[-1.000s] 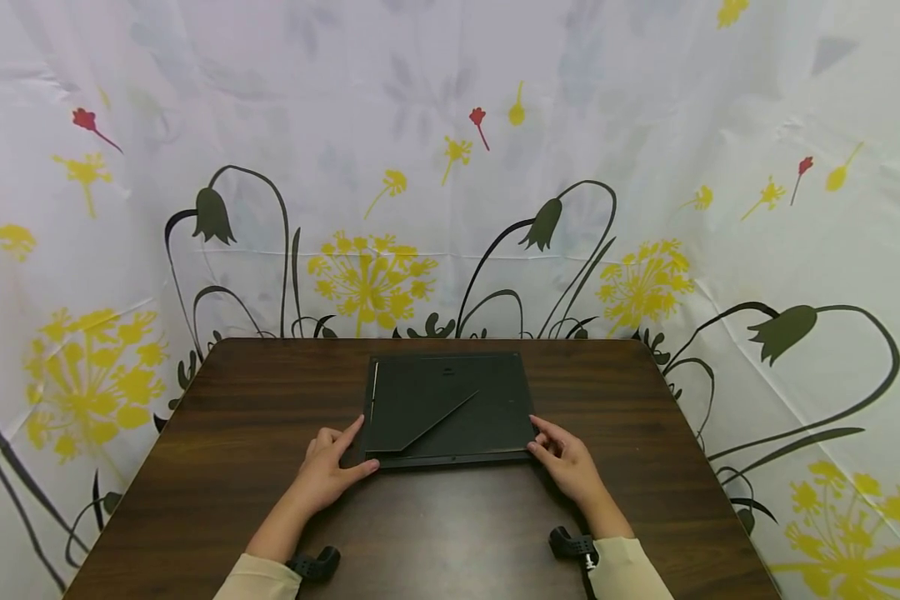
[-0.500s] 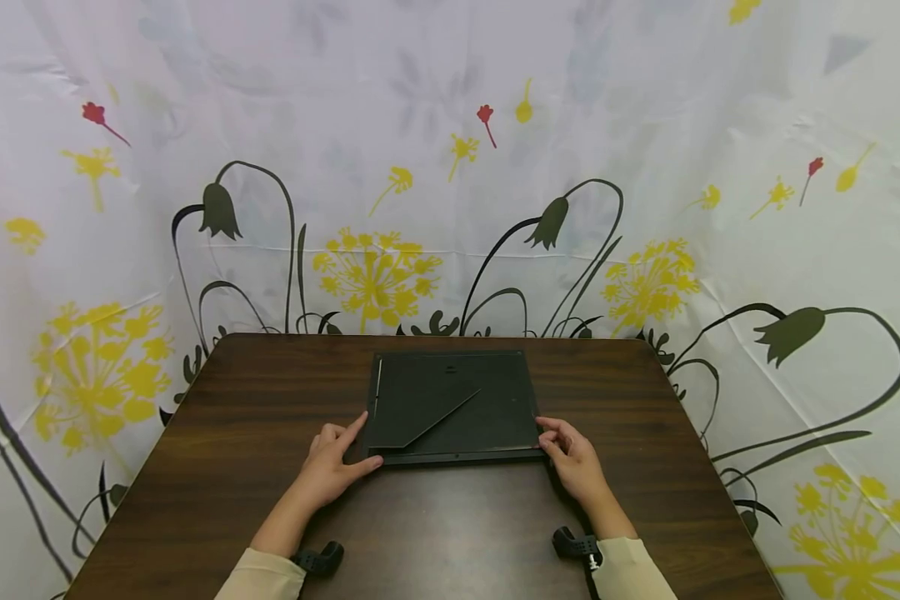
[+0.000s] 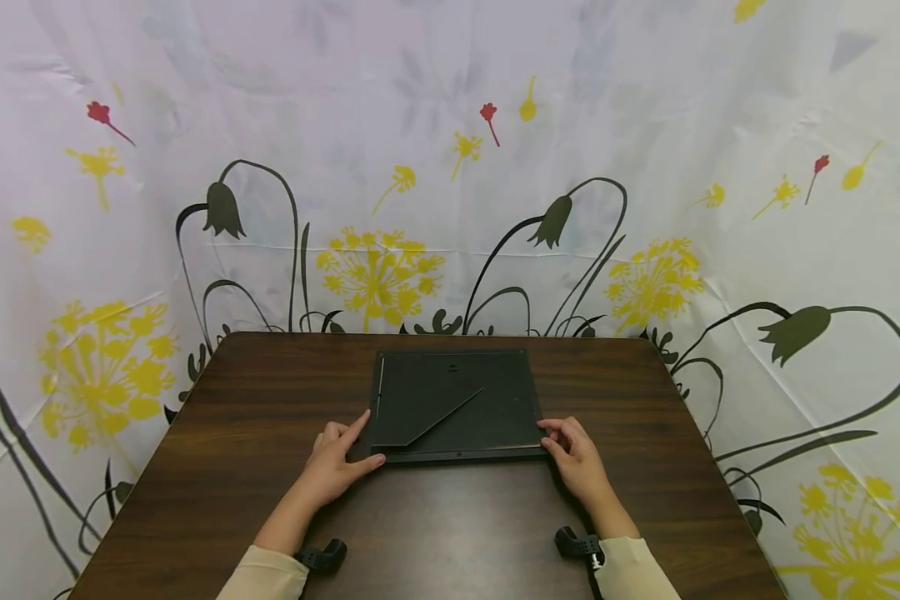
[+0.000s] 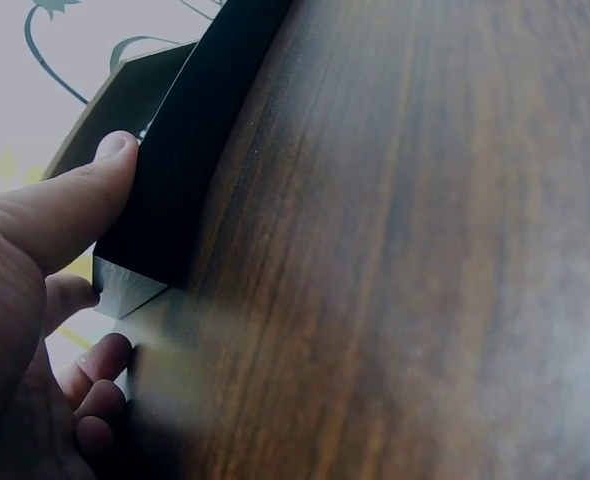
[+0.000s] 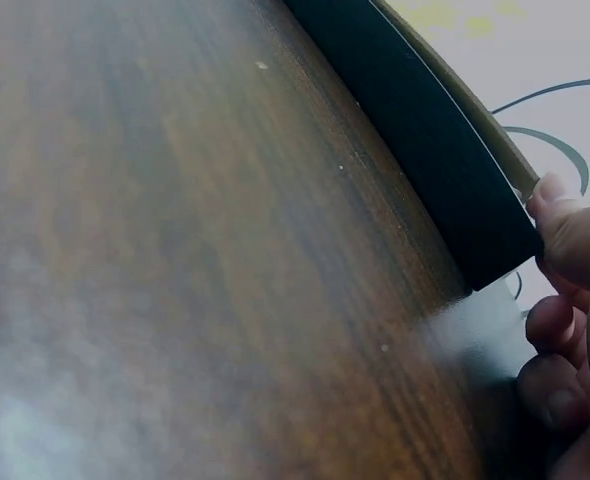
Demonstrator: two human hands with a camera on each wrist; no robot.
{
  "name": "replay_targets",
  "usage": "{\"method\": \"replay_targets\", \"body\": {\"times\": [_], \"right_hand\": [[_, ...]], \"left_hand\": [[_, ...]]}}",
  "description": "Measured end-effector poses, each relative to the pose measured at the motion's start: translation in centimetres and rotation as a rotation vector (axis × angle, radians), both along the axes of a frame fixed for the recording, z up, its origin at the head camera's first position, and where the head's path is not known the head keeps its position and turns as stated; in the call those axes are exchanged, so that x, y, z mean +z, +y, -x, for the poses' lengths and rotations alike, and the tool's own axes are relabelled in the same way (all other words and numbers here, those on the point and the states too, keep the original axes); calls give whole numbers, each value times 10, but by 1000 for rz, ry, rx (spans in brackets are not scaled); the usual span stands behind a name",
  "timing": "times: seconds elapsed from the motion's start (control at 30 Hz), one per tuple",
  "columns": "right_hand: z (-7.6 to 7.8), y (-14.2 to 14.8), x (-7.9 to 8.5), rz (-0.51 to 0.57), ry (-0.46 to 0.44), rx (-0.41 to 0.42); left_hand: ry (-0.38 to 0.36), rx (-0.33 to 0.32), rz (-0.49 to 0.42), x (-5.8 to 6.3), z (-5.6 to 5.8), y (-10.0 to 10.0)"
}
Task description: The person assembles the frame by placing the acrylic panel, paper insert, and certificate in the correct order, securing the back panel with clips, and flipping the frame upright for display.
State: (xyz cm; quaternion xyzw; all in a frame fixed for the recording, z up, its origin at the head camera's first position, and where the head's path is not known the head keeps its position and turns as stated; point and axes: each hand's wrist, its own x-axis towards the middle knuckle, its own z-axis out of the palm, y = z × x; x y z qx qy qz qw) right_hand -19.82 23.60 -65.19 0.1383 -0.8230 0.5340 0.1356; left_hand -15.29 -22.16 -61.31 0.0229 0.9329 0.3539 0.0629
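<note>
A black picture frame [image 3: 450, 404] lies face down on the wooden table, its backing upward and its slanted stand leg [image 3: 429, 425] folded against the back. My left hand [image 3: 330, 465] holds the near left corner: the thumb is on the near edge, the index finger along the left side. In the left wrist view, the thumb [image 4: 95, 190] presses the top of the black rim [image 4: 180, 160]; the other fingers curl beside the corner. At the near right corner, my right hand [image 3: 579, 467] pinches the rim. The right wrist view has its thumb [image 5: 565, 225] at the corner's upper edge.
The brown wooden table [image 3: 450, 533] reaches back to a white curtain [image 3: 450, 167] printed with yellow, red and green flowers. Black camera mounts [image 3: 322, 557] are worn on both wrists, below cream sleeves [image 3: 264, 575].
The whole view shifts slightly as the head camera moves. Both hands keep their places at the picture frame's near corners, and the frame stays put on the table.
</note>
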Motion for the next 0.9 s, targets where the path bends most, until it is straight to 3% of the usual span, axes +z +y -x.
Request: {"method": "replay_targets", "body": {"times": [0.4, 0.9], "right_hand": [[-5, 3, -2, -22, -15, 112], [-2, 2, 2, -92, -75, 62]], "left_hand": [[-3, -5, 12, -5, 0, 0], [39, 6, 3, -5, 1, 2]]}}
